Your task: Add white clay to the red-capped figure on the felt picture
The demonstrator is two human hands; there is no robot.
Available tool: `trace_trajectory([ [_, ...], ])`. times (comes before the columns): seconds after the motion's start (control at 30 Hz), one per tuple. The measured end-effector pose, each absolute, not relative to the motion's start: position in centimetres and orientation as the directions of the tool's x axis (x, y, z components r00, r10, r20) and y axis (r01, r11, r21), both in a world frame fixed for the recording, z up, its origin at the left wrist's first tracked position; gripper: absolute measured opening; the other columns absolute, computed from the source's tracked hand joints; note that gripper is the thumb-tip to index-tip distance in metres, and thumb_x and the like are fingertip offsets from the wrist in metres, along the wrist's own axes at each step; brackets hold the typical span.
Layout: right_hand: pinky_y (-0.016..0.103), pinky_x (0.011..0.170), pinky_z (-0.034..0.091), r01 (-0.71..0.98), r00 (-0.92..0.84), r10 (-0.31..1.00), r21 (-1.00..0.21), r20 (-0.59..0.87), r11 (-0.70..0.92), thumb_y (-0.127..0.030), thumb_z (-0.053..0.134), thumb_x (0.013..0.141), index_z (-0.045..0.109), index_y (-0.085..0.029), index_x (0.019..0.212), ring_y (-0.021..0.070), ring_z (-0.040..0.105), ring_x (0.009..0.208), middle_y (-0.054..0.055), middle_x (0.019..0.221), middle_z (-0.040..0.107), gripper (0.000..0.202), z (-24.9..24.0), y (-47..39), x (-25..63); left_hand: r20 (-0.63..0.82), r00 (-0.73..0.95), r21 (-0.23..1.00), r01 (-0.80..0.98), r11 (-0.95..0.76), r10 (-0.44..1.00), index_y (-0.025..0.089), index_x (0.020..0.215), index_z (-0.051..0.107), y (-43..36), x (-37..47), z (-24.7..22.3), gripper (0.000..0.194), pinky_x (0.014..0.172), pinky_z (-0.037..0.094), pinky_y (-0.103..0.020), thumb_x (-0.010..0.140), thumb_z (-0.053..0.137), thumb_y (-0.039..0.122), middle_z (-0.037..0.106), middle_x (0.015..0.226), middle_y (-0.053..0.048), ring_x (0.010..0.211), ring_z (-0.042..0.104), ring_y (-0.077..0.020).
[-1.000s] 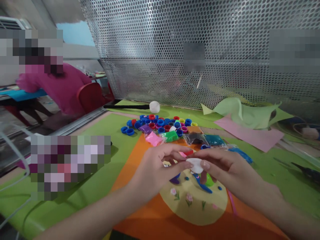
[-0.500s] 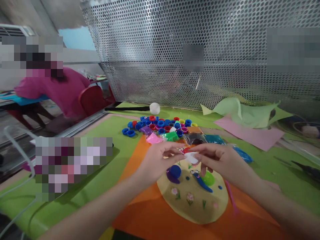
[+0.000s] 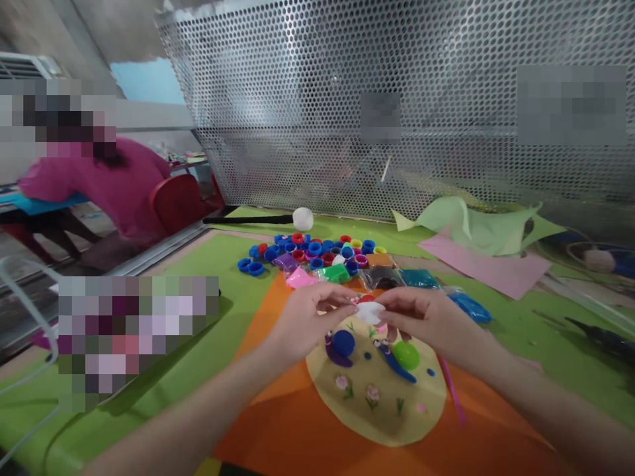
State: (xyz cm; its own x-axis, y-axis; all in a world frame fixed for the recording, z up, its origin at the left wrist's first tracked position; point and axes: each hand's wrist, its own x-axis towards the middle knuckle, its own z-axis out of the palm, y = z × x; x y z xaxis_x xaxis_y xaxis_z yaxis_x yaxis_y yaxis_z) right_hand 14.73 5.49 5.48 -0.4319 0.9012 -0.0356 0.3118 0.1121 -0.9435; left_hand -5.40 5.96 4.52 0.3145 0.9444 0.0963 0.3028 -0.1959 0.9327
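Note:
A small white piece (image 3: 370, 312), soft-looking, is held between the fingertips of my left hand (image 3: 310, 320) and my right hand (image 3: 429, 320). Both hands are above the far edge of a round pale yellow board (image 3: 387, 416). On the board lie a purple snail with a dark blue shell (image 3: 342, 345) and a blue snail with a lime green shell (image 3: 405, 356). Small pink flowers (image 3: 372, 394) and blue dots are around them. The board rests on an orange sheet (image 3: 278, 423). Part of a red item shows behind the white piece.
Bottle caps (image 3: 315, 249) and clay packets (image 3: 333, 273) lie beyond my hands. Pink paper (image 3: 486, 264) and crumpled green paper (image 3: 471, 221) are at the back right, dark scissors (image 3: 602, 337) at the right. A person in pink (image 3: 114, 182) sits at the left.
The white piece looks wider and more exposed between my fingertips, and my right fingers have moved off the lime green shell. The whole view has shifted slightly.

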Motion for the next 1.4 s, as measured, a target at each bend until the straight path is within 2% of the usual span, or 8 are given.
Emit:
trace_trajectory([
  [0.1, 0.023, 0.057, 0.047, 0.303, -0.429, 0.902, -0.947, -0.037, 0.106, -0.030, 0.057, 0.082, 0.061, -0.019, 0.088, 0.0097, 0.059, 0.058, -0.004, 0.067, 0.060, 0.013, 5.4, 5.7, 14.9, 0.101, 0.344, 0.935, 0.287, -0.207, 0.933, 0.019, 0.099, 0.062, 5.9, -5.4, 4.5, 0.022, 0.075, 0.049, -0.031, 0.082, 0.060, 0.033, 0.068, 0.092, -0.005, 0.085, 0.063, -0.0180],
  [0.27, 0.024, 0.056, 0.048, 0.309, -0.410, 0.912, -0.945, -0.029, 0.108, -0.033, 0.057, 0.081, 0.059, -0.019, 0.092, 0.0108, 0.060, 0.058, -0.002, 0.070, 0.063, 0.018, 5.3, 5.5, 14.8, 0.096, 0.410, 0.944, 0.252, -0.214, 0.907, 0.022, 0.121, 0.049, 5.5, -5.1, 4.4, 0.059, 0.075, 0.050, -0.031, 0.068, 0.074, 0.031, 0.063, 0.106, -0.006, 0.088, 0.060, -0.0188],
  [0.4, 0.027, 0.062, 0.049, 0.340, -0.376, 0.926, -0.927, 0.019, 0.157, -0.032, 0.055, 0.082, 0.055, -0.021, 0.097, 0.0128, 0.062, 0.066, 0.000, 0.080, 0.066, 0.018, 5.2, 5.1, 14.5, 0.071, 0.398, 0.957, 0.231, -0.175, 0.915, 0.020, 0.114, 0.053, 5.4, -4.7, 4.8, 0.044, 0.070, 0.048, -0.029, 0.074, 0.068, 0.029, 0.065, 0.088, -0.002, 0.076, 0.060, -0.0151],
  [0.57, 0.032, 0.066, 0.050, 0.420, -0.344, 0.936, -0.878, 0.080, 0.229, -0.036, 0.056, 0.083, 0.055, -0.023, 0.097, 0.0169, 0.062, 0.071, 0.001, 0.081, 0.065, 0.019, 5.3, 4.8, 14.2, 0.030, 0.377, 0.978, 0.181, -0.106, 0.926, 0.018, 0.104, 0.058, 5.5, -4.8, 5.1, 0.032, 0.064, 0.046, -0.025, 0.074, 0.067, 0.025, 0.062, 0.078, 0.000, 0.073, 0.060, -0.0141],
  [0.9, 0.026, 0.057, 0.050, 0.476, -0.356, 0.924, -0.823, 0.141, 0.309, -0.033, 0.056, 0.082, 0.057, -0.024, 0.099, 0.0149, 0.061, 0.067, -0.001, 0.075, 0.062, 0.019, 5.3, 4.2, 13.9, -0.025, 0.371, 0.994, 0.109, -0.017, 0.928, 0.017, 0.090, 0.061, 5.4, -4.9, 5.0, 0.026, 0.053, 0.040, -0.021, 0.066, 0.070, 0.022, 0.060, 0.063, 0.004, 0.055, 0.056, -0.0091],
  [1.07, 0.026, 0.055, 0.048, 0.534, -0.384, 0.912, -0.772, 0.143, 0.346, -0.038, 0.058, 0.080, 0.062, -0.025, 0.098, 0.0156, 0.061, 0.067, 0.000, 0.082, 0.066, 0.022, 5.5, 4.5, 14.2, -0.011, 0.363, 0.988, 0.148, -0.046, 0.932, 0.018, 0.101, 0.060, 5.5, -5.0, 5.0, 0.035, 0.055, 0.043, -0.021, 0.068, 0.071, 0.023, 0.061, 0.065, 0.004, 0.059, 0.057, -0.0104],
  [1.23, 0.028, 0.054, 0.045, 0.585, -0.370, 0.909, -0.711, 0.193, 0.389, -0.034, 0.052, 0.084, 0.065, -0.026, 0.075, 0.0165, 0.060, 0.064, -0.001, 0.073, 0.068, 0.018, 5.3, 4.7, 14.0, 0.013, 0.389, 0.971, 0.216, -0.105, 0.921, 0.020, 0.098, 0.063, 5.4, -5.0, 5.0, 0.031, 0.063, 0.047, -0.025, 0.069, 0.071, 0.025, 0.062, 0.065, 0.003, 0.063, 0.060, -0.0130],
  [1.4, 0.027, 0.051, 0.044, 0.589, -0.385, 0.893, -0.683, 0.233, 0.432, -0.030, 0.051, 0.083, 0.064, -0.026, 0.069, 0.0154, 0.059, 0.059, -0.002, 0.069, 0.067, 0.019, 5.0, 4.7, 14.0, 0.046, 0.397, 0.942, 0.288, -0.172, 0.917, 0.022, 0.104, 0.062, 5.0, -5.1, 4.9, 0.037, 0.074, 0.048, -0.029, 0.070, 0.072, 0.029, 0.071, 0.092, -0.002, 0.085, 0.064, -0.0187],
])
